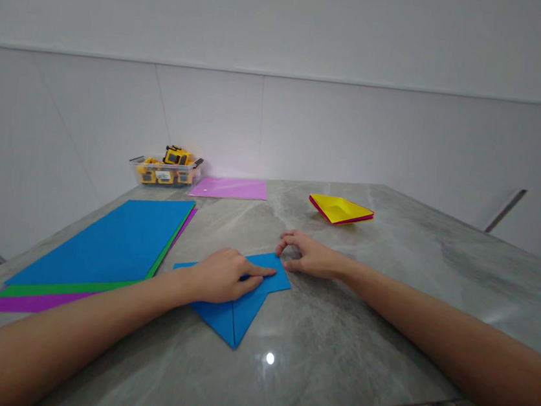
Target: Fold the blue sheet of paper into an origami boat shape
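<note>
We judge the folded blue paper (pixel 239 307), lying flat on the grey bench (pixel 334 327), light, thin and crease-prone: our left hand (pixel 223 276) presses it with flat, ungripping fingers, while our right hand (pixel 306 254) pinches its far corner.

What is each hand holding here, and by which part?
Left hand presses flat on the folded blue paper, near its middle; right hand pinches its far right corner. Nothing is lifted.

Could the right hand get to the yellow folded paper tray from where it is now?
Probably yes. The right hand rests at the blue paper's corner, and only bare table lies between it and the yellow tray.
</note>
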A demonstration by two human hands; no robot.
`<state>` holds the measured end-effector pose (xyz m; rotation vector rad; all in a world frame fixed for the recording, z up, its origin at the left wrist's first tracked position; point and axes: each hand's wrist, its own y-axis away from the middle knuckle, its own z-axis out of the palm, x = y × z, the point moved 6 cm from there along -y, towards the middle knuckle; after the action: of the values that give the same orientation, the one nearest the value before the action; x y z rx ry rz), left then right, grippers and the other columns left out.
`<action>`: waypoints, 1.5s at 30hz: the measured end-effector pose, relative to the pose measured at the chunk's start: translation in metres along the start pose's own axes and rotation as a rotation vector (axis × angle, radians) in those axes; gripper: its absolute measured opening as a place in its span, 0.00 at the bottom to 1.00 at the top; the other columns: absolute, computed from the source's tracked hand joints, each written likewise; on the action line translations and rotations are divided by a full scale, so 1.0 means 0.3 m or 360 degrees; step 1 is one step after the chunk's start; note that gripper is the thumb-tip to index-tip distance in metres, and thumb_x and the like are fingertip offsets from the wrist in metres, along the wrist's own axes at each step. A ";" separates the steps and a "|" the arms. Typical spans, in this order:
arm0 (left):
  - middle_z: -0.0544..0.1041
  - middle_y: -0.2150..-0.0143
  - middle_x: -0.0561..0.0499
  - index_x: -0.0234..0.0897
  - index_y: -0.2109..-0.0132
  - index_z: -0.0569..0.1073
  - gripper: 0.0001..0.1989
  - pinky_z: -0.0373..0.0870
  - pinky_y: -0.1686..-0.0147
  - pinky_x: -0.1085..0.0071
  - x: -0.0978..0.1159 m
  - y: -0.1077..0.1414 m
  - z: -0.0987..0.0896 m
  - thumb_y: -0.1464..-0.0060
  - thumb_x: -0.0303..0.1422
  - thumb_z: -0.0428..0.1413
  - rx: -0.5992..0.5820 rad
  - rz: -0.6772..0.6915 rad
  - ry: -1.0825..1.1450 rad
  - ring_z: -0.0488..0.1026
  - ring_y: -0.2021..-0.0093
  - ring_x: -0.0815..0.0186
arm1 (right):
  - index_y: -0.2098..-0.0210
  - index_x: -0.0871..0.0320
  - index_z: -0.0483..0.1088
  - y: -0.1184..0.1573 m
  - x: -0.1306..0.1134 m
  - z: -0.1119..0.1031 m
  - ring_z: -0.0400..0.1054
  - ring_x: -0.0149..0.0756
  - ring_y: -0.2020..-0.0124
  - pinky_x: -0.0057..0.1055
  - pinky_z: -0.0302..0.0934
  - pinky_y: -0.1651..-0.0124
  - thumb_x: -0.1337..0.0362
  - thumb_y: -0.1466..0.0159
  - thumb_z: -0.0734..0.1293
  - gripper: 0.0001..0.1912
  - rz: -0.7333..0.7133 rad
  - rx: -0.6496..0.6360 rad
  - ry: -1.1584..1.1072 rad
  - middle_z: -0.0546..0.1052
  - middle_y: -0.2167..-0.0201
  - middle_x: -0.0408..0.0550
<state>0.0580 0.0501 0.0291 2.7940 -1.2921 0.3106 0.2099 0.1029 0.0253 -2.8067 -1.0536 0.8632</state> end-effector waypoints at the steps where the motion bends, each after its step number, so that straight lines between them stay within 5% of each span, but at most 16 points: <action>1: 0.80 0.71 0.50 0.47 0.41 0.71 0.20 0.62 0.70 0.70 0.000 0.001 0.002 0.36 0.37 0.43 0.0004 0.0010 -0.0028 0.71 0.76 0.64 | 0.64 0.57 0.76 0.002 -0.010 0.001 0.68 0.43 0.49 0.42 0.60 0.44 0.74 0.48 0.69 0.12 -0.0024 0.0026 0.0013 0.74 0.55 0.50; 4: 0.81 0.65 0.47 0.44 0.41 0.71 0.20 0.63 0.64 0.66 -0.007 -0.001 0.004 0.35 0.37 0.43 0.0121 -0.0007 -0.0108 0.75 0.68 0.61 | 0.67 0.58 0.76 0.008 -0.058 0.010 0.69 0.41 0.52 0.42 0.59 0.44 0.75 0.43 0.66 0.09 -0.0140 0.0160 0.0091 0.75 0.56 0.51; 7: 0.79 0.63 0.45 0.39 0.50 0.75 0.18 0.62 0.58 0.61 -0.023 -0.007 -0.003 0.35 0.35 0.43 0.0317 -0.0129 -0.0222 0.74 0.62 0.58 | 0.64 0.57 0.77 0.013 -0.111 0.036 0.63 0.47 0.45 0.50 0.54 0.41 0.64 0.40 0.69 0.06 -0.0233 0.0224 0.0201 0.71 0.50 0.54; 13: 0.77 0.66 0.47 0.37 0.63 0.74 0.16 0.56 0.55 0.56 -0.047 -0.010 -0.027 0.35 0.36 0.43 0.0474 -0.0203 -0.0253 0.70 0.61 0.58 | 0.70 0.59 0.77 0.004 -0.093 0.035 0.59 0.50 0.42 0.51 0.52 0.40 0.63 0.40 0.70 0.05 -0.0061 0.0242 0.0214 0.68 0.47 0.57; 19: 0.76 0.56 0.47 0.39 0.62 0.76 0.10 0.54 0.49 0.53 -0.126 0.006 -0.048 0.40 0.36 0.51 0.0543 -0.0349 -0.0052 0.67 0.52 0.56 | 0.73 0.58 0.77 0.006 -0.009 -0.038 0.59 0.54 0.43 0.55 0.52 0.41 0.65 0.43 0.71 0.04 -0.0013 0.0341 0.0324 0.68 0.49 0.56; 24: 0.75 0.52 0.45 0.38 0.65 0.77 0.10 0.56 0.48 0.49 -0.139 -0.007 -0.017 0.41 0.36 0.53 0.0448 -0.0541 0.0118 0.65 0.48 0.51 | 0.71 0.58 0.79 0.013 0.003 -0.002 0.61 0.56 0.44 0.55 0.54 0.43 0.63 0.43 0.72 0.05 0.0207 0.0188 0.0381 0.69 0.50 0.59; 30: 0.72 0.47 0.44 0.39 0.65 0.78 0.10 0.54 0.47 0.46 -0.093 -0.022 -0.028 0.41 0.36 0.53 0.0682 -0.0474 -0.0036 0.62 0.44 0.50 | 0.71 0.58 0.78 0.006 -0.109 0.029 0.60 0.53 0.43 0.54 0.52 0.42 0.59 0.41 0.71 0.09 -0.0026 0.0254 0.0389 0.69 0.48 0.57; 37: 0.69 0.47 0.40 0.37 0.65 0.75 0.12 0.54 0.47 0.43 -0.159 -0.002 -0.065 0.40 0.37 0.50 0.0941 -0.0591 -0.0099 0.59 0.43 0.47 | 0.73 0.57 0.77 -0.001 -0.047 -0.061 0.62 0.53 0.46 0.53 0.53 0.43 0.59 0.43 0.73 0.08 -0.0023 0.0451 0.0437 0.70 0.51 0.55; 41: 0.71 0.54 0.44 0.37 0.56 0.68 0.15 0.64 0.51 0.56 -0.217 0.014 -0.069 0.45 0.42 0.56 0.1274 -0.0725 0.0585 0.67 0.52 0.56 | 0.74 0.57 0.76 0.025 -0.049 -0.117 0.62 0.50 0.48 0.50 0.54 0.43 0.61 0.42 0.72 0.07 -0.0129 0.0708 0.0421 0.70 0.52 0.53; 45: 0.72 0.68 0.50 0.35 0.63 0.68 0.19 0.67 0.68 0.69 -0.212 -0.023 0.007 0.47 0.48 0.56 0.1002 -0.0629 0.1601 0.69 0.69 0.66 | 0.73 0.57 0.74 0.053 -0.105 -0.129 0.62 0.48 0.49 0.48 0.55 0.44 0.62 0.40 0.70 0.07 -0.0279 0.0902 0.0358 0.70 0.54 0.53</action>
<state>0.0234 0.1020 0.0146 2.4654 -0.4189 2.0042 0.2197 0.0778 0.0702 -2.2400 -0.8405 0.6736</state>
